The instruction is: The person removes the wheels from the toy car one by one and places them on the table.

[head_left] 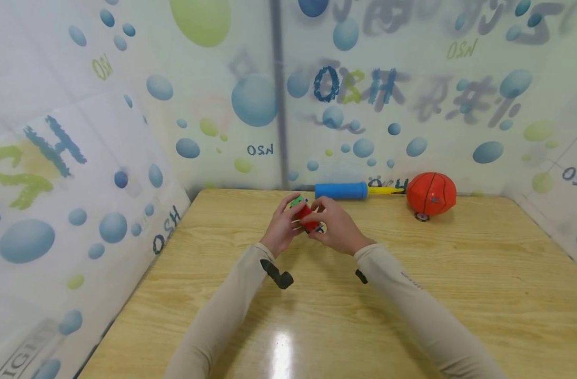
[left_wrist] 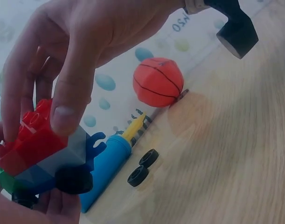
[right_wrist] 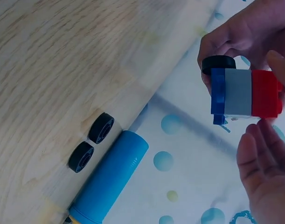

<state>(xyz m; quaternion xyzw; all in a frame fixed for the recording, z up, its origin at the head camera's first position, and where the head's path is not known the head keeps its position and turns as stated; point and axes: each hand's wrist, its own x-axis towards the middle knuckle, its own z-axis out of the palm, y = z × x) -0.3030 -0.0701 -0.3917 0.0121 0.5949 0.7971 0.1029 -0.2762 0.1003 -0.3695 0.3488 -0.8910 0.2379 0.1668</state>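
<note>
Both hands hold a small toy vehicle of building bricks (head_left: 309,218) above the table. It has a red studded brick on top, a pale grey brick in the middle and a blue base with a hook (left_wrist: 98,142); some green shows at one end. A black wheel (right_wrist: 218,64) sits on the base. My left hand (head_left: 280,229) grips the vehicle around its base, partly hidden behind it. From the other side my right hand (head_left: 342,226) pinches the red brick, its thumb (left_wrist: 66,112) on one side and fingers opposite.
Two loose black wheels (right_wrist: 91,142) stand on the table beside a blue hand pump (head_left: 340,191) with a yellow nozzle (head_left: 385,190). A red ball (head_left: 431,193) marked like a basketball lies at the back right, a small wheel (head_left: 421,216) by it. Patterned curtains border the wooden table (head_left: 459,273).
</note>
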